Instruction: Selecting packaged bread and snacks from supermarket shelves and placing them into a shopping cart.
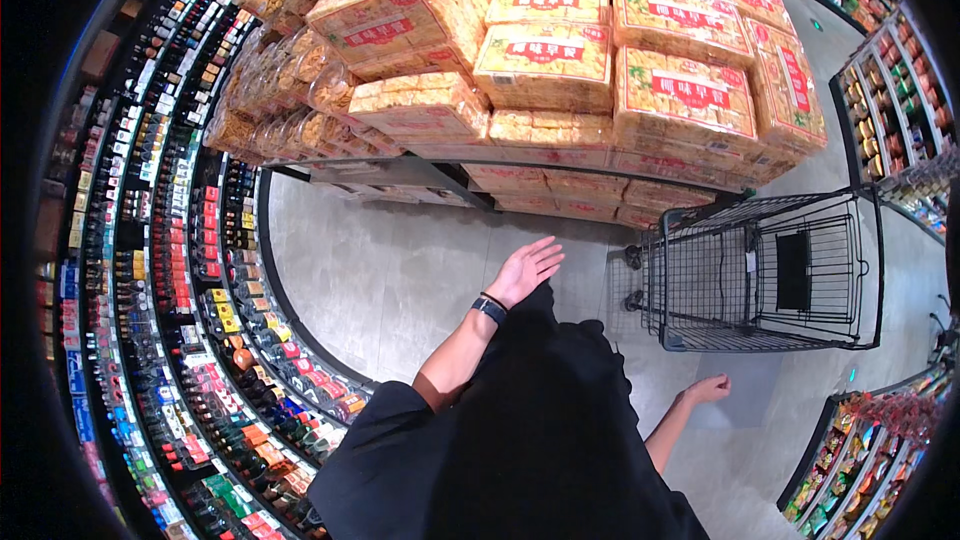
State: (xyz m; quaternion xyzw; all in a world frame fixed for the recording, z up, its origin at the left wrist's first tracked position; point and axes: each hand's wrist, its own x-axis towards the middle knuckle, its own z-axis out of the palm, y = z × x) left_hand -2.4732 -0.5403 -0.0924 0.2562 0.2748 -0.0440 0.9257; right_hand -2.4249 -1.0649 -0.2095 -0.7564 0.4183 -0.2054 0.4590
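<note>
My left hand (526,270) is held out over the grey floor in front of me. Its palm is turned up and bare, with the fingers a little apart and a dark watch (490,308) on the wrist. Off to my right side, my right hand (709,388) hangs loosely curled, and no object shows in it. Between my right hand and the display stands a black wire shopping cart (705,281). Beyond my left hand rises a stack of yellow-and-red shrink-wrapped food packs (684,101), which bear printed writing.
Curving along my left are shelves of bottles (176,255) with price tags. Clear tubs of snacks (289,79) sit at the display's left end. Under the packs runs a dark metal display frame (450,184). Other shelves of packaged goods (847,469) stand at the right.
</note>
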